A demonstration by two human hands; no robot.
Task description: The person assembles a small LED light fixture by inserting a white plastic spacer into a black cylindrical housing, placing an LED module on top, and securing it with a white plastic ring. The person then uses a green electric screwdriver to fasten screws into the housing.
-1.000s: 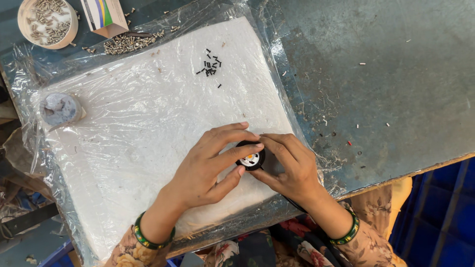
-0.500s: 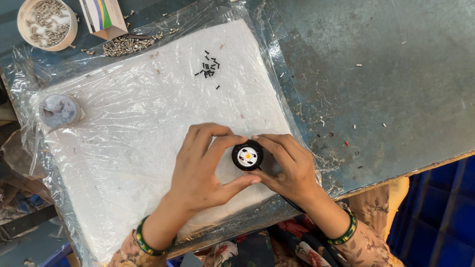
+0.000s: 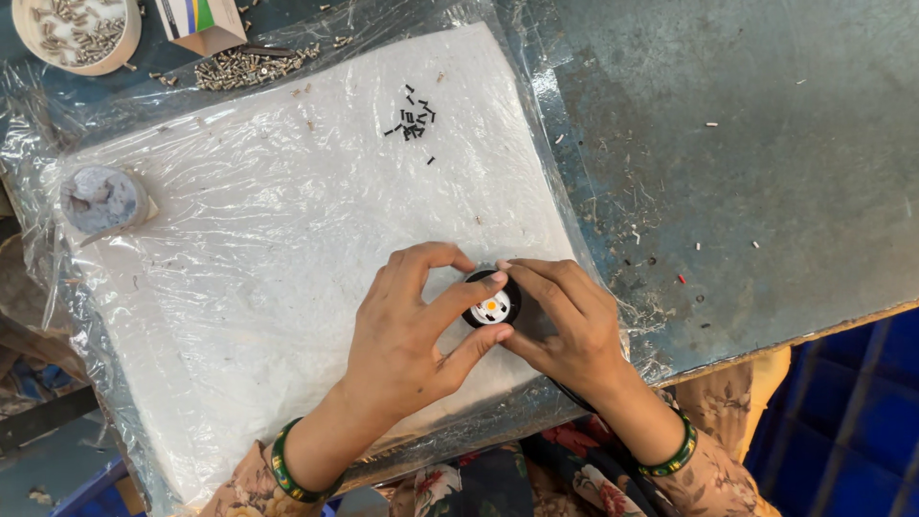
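1. Far up and to the left of the hands, a round bowl of pale screws [image 3: 78,29] is seen at the desk's corner, with a loose heap of screws [image 3: 251,65] lying just beside it.
2. Below that, well left of the left hand, a small grey round lump [image 3: 100,199] is tucked under the plastic wrap.
3. A white foam pad wrapped in clear plastic [image 3: 239,287] is spread under both hands.
4. The left hand [image 3: 412,340] is laid on the pad, thumb and forefinger curled narrowly and pinched onto the near side of a small black round part with a white and orange centre [image 3: 491,304].
5. Straight above the hands, well apart from them, a scatter of tiny black screws [image 3: 414,120] is left on the pad.
6. The round part is held between the two hands, at the pad's lower right edge, face up.
7. The right hand [image 3: 570,330] is closed onto the part's far side, fingertips touching the rim.
8. A green bangle [image 3: 287,464] is worn on the left wrist, and another one [image 3: 670,458] on the right.
9. To the right of the right hand, the bare grey metal desk [image 3: 766,172] is dotted with small bits of debris.
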